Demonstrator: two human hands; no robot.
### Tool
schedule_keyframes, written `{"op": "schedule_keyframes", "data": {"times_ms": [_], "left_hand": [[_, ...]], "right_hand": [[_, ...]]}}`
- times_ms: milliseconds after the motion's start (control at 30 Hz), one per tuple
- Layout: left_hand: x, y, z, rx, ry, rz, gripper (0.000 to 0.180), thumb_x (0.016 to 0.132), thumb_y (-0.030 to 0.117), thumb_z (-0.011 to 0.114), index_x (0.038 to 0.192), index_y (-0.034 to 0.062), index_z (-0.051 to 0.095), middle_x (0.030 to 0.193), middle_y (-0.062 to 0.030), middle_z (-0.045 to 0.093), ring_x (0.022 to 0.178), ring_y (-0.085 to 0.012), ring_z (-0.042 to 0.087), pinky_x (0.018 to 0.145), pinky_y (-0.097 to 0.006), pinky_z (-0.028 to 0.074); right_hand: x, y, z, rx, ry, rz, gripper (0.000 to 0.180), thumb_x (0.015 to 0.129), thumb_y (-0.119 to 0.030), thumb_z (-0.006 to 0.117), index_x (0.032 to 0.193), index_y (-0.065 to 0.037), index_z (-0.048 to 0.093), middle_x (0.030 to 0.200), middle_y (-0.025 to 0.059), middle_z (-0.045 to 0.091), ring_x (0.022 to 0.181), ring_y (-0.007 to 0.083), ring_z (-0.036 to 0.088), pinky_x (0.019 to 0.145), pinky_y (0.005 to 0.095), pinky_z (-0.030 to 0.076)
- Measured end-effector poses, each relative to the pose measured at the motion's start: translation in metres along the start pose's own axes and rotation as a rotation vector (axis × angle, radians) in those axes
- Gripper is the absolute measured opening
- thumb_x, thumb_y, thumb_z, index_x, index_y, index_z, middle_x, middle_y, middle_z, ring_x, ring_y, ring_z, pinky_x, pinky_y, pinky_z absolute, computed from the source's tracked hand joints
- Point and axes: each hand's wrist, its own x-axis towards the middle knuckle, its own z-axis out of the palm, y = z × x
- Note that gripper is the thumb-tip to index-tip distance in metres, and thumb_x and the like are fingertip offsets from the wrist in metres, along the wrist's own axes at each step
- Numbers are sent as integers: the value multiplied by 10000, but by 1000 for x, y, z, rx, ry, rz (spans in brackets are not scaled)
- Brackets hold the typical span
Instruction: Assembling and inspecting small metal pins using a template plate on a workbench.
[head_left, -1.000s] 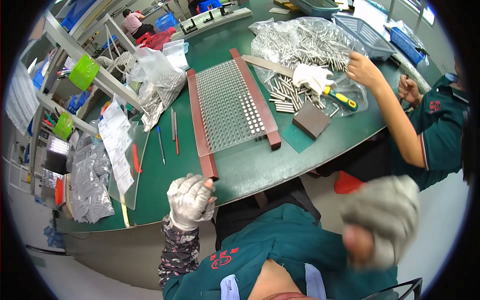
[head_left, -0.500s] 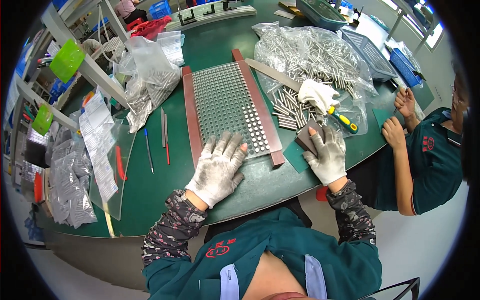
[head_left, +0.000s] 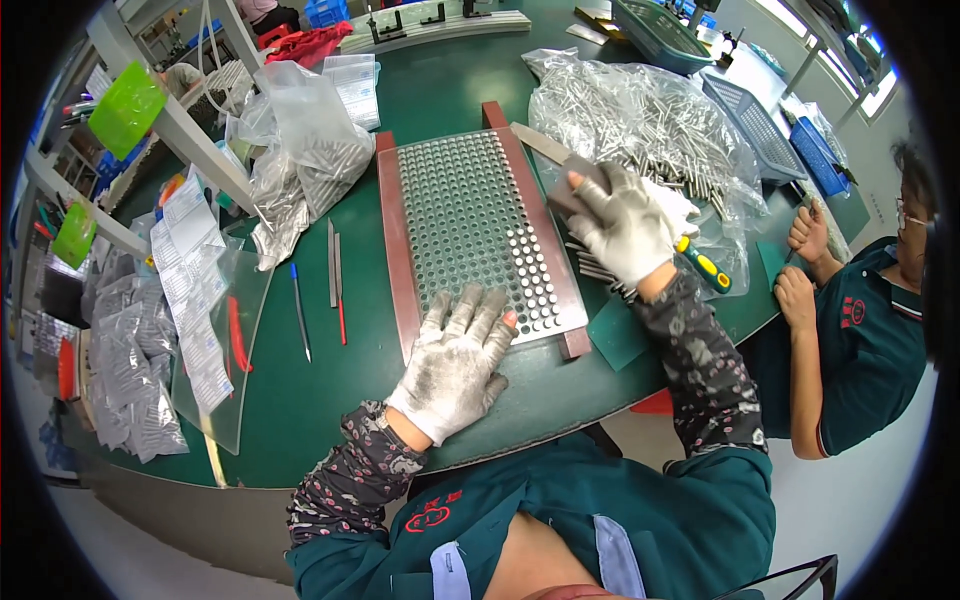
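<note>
Nearest on the table [head_left: 540,390], the left hand [head_left: 452,365], in a soiled white glove with bare fingertips, lies palm down with its fingers spread over the near end of a clear perforated plate [head_left: 455,255]. Just right of that end, a teal sheet [head_left: 619,332] lies flat. The plate stretches away in the middle of the table, resting on two red-brown bars [head_left: 396,285], one along each side; white round pieces [head_left: 535,285] fill a patch of holes at its near right.

To the left, a blue pen [head_left: 300,310] lies beside a slim red-and-grey tool [head_left: 340,295], with paper sheets [head_left: 190,290] farther left.

Right of the plate, the gloved right hand [head_left: 630,230] grips a dark brown block [head_left: 568,195], fingers bent over it; whether the block touches the table cannot be told. Metal rods [head_left: 595,268] lie below this hand, and a yellow-and-green handle [head_left: 708,268] sits to its right, next to a white cloth [head_left: 677,203]. A co-worker's hands [head_left: 795,292] are at the table's right edge.

Farther off, a clear bag [head_left: 640,110] spills over with rods, a grey-blue basket [head_left: 750,125] beside it. A red cloth [head_left: 308,43] lies at the far left.
</note>
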Motion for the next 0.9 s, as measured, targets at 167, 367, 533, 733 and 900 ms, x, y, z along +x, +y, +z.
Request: {"op": "schedule_keyframes", "data": {"times_ms": [167, 367, 533, 733, 900], "left_hand": [[-3, 1, 2, -19, -11, -3, 650, 633, 324, 696, 1189, 65, 482, 1302, -131, 399, 1234, -300, 343, 1026, -466, 243], [-2, 0, 1, -17, -19, -4, 649, 631, 324, 697, 1186, 63, 486, 1302, -135, 401, 1235, -305, 342, 1026, -475, 242], [-1, 0, 2, -13, 7, 9, 651, 630, 329, 695, 1184, 58, 488, 1294, -147, 408, 1225, -311, 356, 1024, -473, 248], [0, -2, 2, 4, -2, 2, 659, 629, 327, 697, 1191, 59, 481, 1297, -142, 405, 1225, -311, 355, 1025, -470, 246], [-5, 1, 1, -7, 17, -1, 657, 625, 323, 700, 1185, 55, 483, 1300, -143, 401, 1221, -312, 361, 1023, -469, 250]], "right_hand": [[-6, -9, 23, 142, -22, -123, 389, 715, -240, 613, 1096, -160, 601, 1085, 243, 501, 922, 359, 546, 807, 417, 460], [-3, -24, 19, 224, 9, -464, 371, 711, -226, 612, 1068, -126, 612, 1034, 209, 523, 863, 351, 554, 758, 429, 465], [5, -10, 10, 204, -24, -174, 374, 726, -239, 588, 1096, -193, 605, 1070, 239, 511, 946, 371, 536, 833, 441, 433], [14, 5, 8, -26, 40, -121, 376, 697, -249, 623, 1064, -166, 619, 971, 196, 518, 887, 327, 532, 809, 402, 445], [2, -7, 16, 216, -136, -128, 364, 701, -227, 607, 1060, -168, 620, 1095, 220, 502, 966, 354, 528, 838, 410, 437]]}}
